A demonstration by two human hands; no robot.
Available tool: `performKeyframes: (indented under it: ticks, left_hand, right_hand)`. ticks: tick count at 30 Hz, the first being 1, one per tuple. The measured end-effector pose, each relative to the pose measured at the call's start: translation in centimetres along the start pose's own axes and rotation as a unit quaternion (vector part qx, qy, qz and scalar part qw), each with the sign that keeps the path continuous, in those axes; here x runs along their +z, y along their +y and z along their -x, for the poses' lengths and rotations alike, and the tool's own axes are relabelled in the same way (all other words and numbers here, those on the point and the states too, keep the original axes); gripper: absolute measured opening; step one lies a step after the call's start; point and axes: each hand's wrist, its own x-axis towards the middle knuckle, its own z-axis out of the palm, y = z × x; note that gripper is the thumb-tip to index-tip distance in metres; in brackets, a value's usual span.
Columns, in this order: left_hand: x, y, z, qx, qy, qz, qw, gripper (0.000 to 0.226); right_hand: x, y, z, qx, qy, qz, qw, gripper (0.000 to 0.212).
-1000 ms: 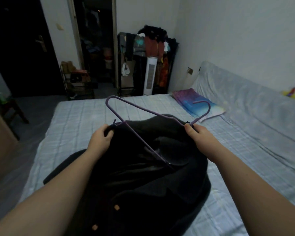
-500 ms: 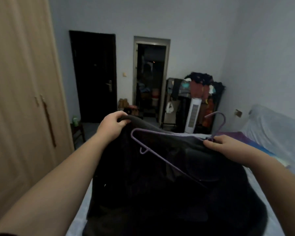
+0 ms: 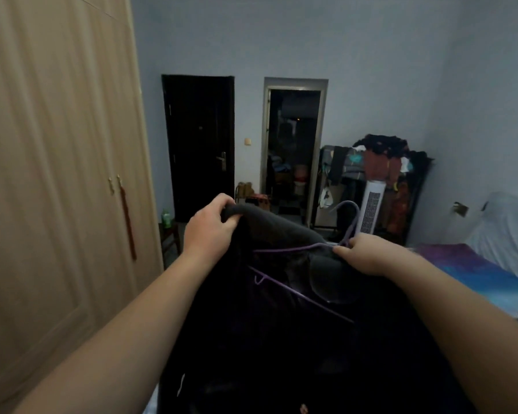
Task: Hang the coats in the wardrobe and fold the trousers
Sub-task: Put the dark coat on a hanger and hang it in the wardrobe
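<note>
A black coat hangs in front of me, held up between both hands. My left hand grips the coat's left shoulder, pulled over one end of a purple wire hanger. My right hand pinches the hanger's neck and the collar just below the hook. The hanger's lower bar shows inside the coat. The beige wardrobe fills the left side, its doors shut. No trousers are in view.
A bed with a blue-purple pillow lies at the right. Ahead are a dark shut door, an open doorway, a loaded clothes rack with a white tower fan, and a small stool beside the wardrobe.
The coat has been lifted off the bed and held higher. My view swung up and left toward the wardrobe. The coat's left shoulder now covers the hanger's end.
</note>
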Motion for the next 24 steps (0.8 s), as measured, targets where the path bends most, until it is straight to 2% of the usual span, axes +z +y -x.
performKeyframes:
  ticks: [3, 6, 8, 10, 11, 12, 13, 15, 16, 17, 18, 19, 21, 23, 24]
  left_hand:
    - [0.8, 0.1, 1.9, -0.007, -0.05, -0.009, 0.999, 0.013]
    - [2.1, -1.4, 3.8, -0.002, -0.173, -0.037, 0.984, 0.018]
    - [2.9, -1.9, 4.8, 0.003, -0.298, -0.044, 0.954, 0.02]
    - [2.8, -1.3, 4.7, -0.007, -0.419, -0.068, 0.906, 0.022]
    - [2.6, -0.8, 4.2, -0.013, -0.439, -0.079, 0.895, 0.03]
    - [2.3, -0.2, 3.5, -0.018, -0.417, -0.084, 0.905, 0.037]
    - [2.0, 0.5, 2.8, -0.02, -0.357, -0.084, 0.93, 0.041]
    - [1.5, 1.6, 1.5, 0.014, -0.177, -0.102, 0.979, 0.033]
    - [1.4, 2.0, 1.0, 0.056, -0.111, -0.115, 0.985, 0.027]
    - [1.2, 2.4, 0.6, 0.098, -0.081, -0.118, 0.985, 0.024]
    - [1.1, 2.5, 0.0, 0.127, -0.088, -0.119, 0.981, 0.028]
    - [0.7, 2.7, -0.7, 0.129, -0.129, -0.112, 0.977, 0.044]
    - [-0.3, 3.3, -1.8, 0.064, -0.268, -0.074, 0.958, 0.073]
    - [-0.7, 3.6, -2.5, 0.029, -0.37, -0.093, 0.924, 0.08]
    - [-0.7, 3.6, -2.7, 0.035, -0.381, -0.112, 0.917, 0.077]
  right_hand:
    - [1.0, -0.1, -0.4, 0.015, 0.135, -0.017, 0.991, 0.044]
    - [1.1, 0.2, -0.6, 0.006, 0.207, -0.06, 0.976, 0.035]
    - [0.8, -0.2, -0.6, -0.018, 0.225, -0.079, 0.971, 0.034]
    - [0.5, -0.7, -0.7, -0.052, 0.227, -0.088, 0.968, 0.033]
    - [0.4, -0.9, -0.6, -0.068, 0.224, -0.094, 0.968, 0.032]
    - [0.2, -1.1, -0.6, -0.083, 0.221, -0.102, 0.966, 0.031]
    - [0.1, -1.2, -0.5, -0.098, 0.217, -0.11, 0.965, 0.03]
    - [0.0, -1.3, -0.3, -0.127, 0.214, -0.125, 0.96, 0.03]
    - [-0.1, -1.3, -0.2, -0.142, 0.216, -0.129, 0.958, 0.031]
    - [-0.1, -1.2, -0.2, -0.156, 0.216, -0.129, 0.955, 0.03]
    - [-0.1, -1.1, -0.2, -0.168, 0.216, -0.129, 0.953, 0.029]
    - [-0.2, -1.0, -0.1, -0.178, 0.218, -0.127, 0.951, 0.027]
    - [-0.3, -0.7, -0.1, -0.192, 0.227, -0.117, 0.948, 0.027]
    - [-0.5, -0.5, 0.1, -0.203, 0.245, -0.104, 0.942, 0.034]
    - [-0.5, -0.6, 0.2, -0.209, 0.256, -0.101, 0.938, 0.038]
